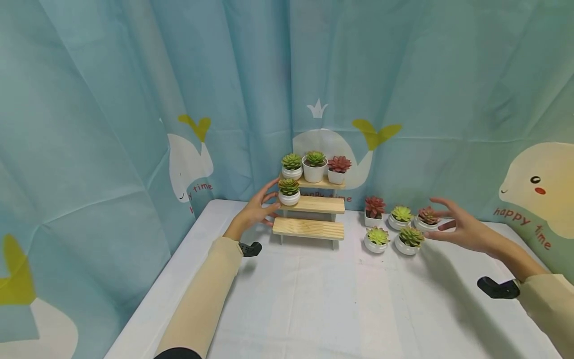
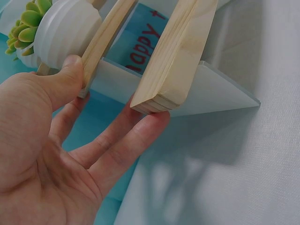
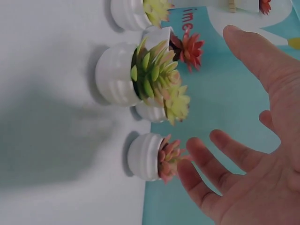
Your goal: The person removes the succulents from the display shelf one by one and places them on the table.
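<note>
My left hand [image 1: 253, 211] is at the left end of a three-step wooden plant stand [image 1: 314, 205]. In the left wrist view its thumb touches a white ribbed pot with a green succulent [image 2: 65, 33], by the middle board's end, and fingertips touch the ends of the boards. The other fingers are spread and fairly straight. My right hand [image 1: 468, 230] hovers with thumb and fingers apart, holding nothing, beside a reddish succulent in a round white pot [image 1: 427, 220] and a green succulent in a white pot [image 1: 408, 240]. In the right wrist view its fingertips are nearest the reddish succulent [image 3: 168, 159].
On the top step stand a small green succulent [image 1: 292, 166], a larger potted green one [image 1: 315, 167] and a red one [image 1: 338, 169]. A red succulent [image 1: 374, 209] and two yellow-green ones [image 1: 400, 216] share the white table [image 1: 314, 299]. Behind hangs a blue curtain [image 1: 260, 89].
</note>
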A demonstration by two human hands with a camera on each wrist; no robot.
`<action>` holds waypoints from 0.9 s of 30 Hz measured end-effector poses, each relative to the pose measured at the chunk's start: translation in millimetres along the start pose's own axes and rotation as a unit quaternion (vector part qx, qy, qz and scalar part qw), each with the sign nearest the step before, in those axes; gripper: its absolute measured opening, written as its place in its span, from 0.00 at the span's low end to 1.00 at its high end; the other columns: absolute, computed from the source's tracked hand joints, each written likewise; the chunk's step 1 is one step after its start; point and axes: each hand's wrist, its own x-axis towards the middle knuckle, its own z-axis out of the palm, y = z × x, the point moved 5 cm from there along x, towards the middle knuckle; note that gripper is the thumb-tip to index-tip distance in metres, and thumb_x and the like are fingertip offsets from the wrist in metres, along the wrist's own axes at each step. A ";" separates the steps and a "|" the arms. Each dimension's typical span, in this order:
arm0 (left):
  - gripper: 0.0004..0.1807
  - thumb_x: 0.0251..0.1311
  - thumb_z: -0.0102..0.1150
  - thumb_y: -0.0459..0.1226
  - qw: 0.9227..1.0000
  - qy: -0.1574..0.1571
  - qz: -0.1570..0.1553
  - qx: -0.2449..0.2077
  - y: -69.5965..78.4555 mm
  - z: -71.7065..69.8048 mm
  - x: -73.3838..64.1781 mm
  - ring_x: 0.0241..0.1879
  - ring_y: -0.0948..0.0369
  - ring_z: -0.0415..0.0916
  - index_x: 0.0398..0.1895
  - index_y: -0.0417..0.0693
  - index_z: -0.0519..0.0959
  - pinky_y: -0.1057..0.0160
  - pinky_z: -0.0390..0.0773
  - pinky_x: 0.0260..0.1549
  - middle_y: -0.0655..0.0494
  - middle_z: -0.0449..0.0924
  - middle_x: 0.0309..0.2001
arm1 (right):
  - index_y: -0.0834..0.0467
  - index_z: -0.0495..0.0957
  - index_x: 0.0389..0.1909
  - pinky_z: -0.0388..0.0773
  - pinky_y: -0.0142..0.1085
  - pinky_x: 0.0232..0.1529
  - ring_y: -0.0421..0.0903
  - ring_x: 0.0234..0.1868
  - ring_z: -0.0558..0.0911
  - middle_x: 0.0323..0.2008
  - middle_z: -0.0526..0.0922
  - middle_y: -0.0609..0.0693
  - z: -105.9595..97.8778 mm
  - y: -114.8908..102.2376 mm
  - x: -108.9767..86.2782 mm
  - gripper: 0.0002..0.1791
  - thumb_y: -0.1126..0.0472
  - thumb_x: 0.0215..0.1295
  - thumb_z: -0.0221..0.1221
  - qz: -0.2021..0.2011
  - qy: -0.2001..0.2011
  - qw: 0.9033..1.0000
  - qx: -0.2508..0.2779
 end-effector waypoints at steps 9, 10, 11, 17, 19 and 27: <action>0.44 0.74 0.59 0.38 1.000 -0.004 0.000 0.001 -1.9 -0.1 0.3 0.54 0.32 0.79 0.83 0.78 0.48 0.46 0.87 0.32 0.45 0.48 0.81 | 0.60 0.42 0.82 0.83 0.42 0.40 0.70 0.55 0.78 0.67 0.65 0.75 -4.4 -17.6 14.6 0.52 0.58 0.70 0.68 -0.024 0.001 1.000 0.003; 0.44 0.74 0.59 0.38 1.000 -0.003 0.000 0.001 -1.7 -0.1 0.0 0.54 0.32 0.79 0.83 0.78 0.48 0.46 0.87 0.32 0.45 0.48 0.81 | 0.59 0.42 0.82 0.83 0.40 0.40 0.69 0.55 0.79 0.67 0.65 0.75 -4.9 -20.7 16.5 0.52 0.58 0.70 0.68 -0.028 0.002 1.000 0.004; 0.44 0.74 0.59 0.38 1.000 -0.002 -0.001 0.002 -1.6 -0.2 -0.2 0.54 0.32 0.79 0.83 0.78 0.48 0.46 0.87 0.32 0.45 0.48 0.81 | 0.58 0.43 0.82 0.83 0.40 0.40 0.69 0.55 0.79 0.67 0.65 0.75 -5.3 -23.9 18.2 0.52 0.57 0.70 0.68 -0.032 0.002 0.999 0.005; 0.44 0.74 0.59 0.37 1.000 0.000 0.000 0.001 -0.3 0.2 -1.2 0.58 0.31 0.76 0.83 0.78 0.48 0.45 0.87 0.32 0.45 0.48 0.81 | 0.56 0.45 0.82 0.82 0.43 0.43 0.66 0.55 0.80 0.69 0.66 0.73 -2.6 -43.6 30.4 0.51 0.56 0.69 0.68 -0.046 0.001 0.999 0.003; 0.44 0.74 0.59 0.38 1.000 -0.001 0.001 -0.001 0.0 0.4 -1.3 0.60 0.31 0.74 0.83 0.78 0.48 0.45 0.87 0.33 0.45 0.48 0.82 | 0.56 0.46 0.82 0.81 0.46 0.45 0.65 0.55 0.80 0.69 0.67 0.73 -0.5 -50.1 34.8 0.51 0.55 0.69 0.69 -0.051 0.003 0.999 -0.001; 0.43 0.74 0.59 0.39 1.000 0.000 0.000 0.000 -0.2 -0.4 -0.8 0.64 0.32 0.72 0.82 0.78 0.49 0.43 0.86 0.34 0.45 0.48 0.81 | 0.53 0.48 0.82 0.81 0.57 0.50 0.66 0.59 0.78 0.70 0.68 0.70 7.6 -76.4 53.2 0.50 0.52 0.69 0.69 -0.057 0.008 0.998 0.016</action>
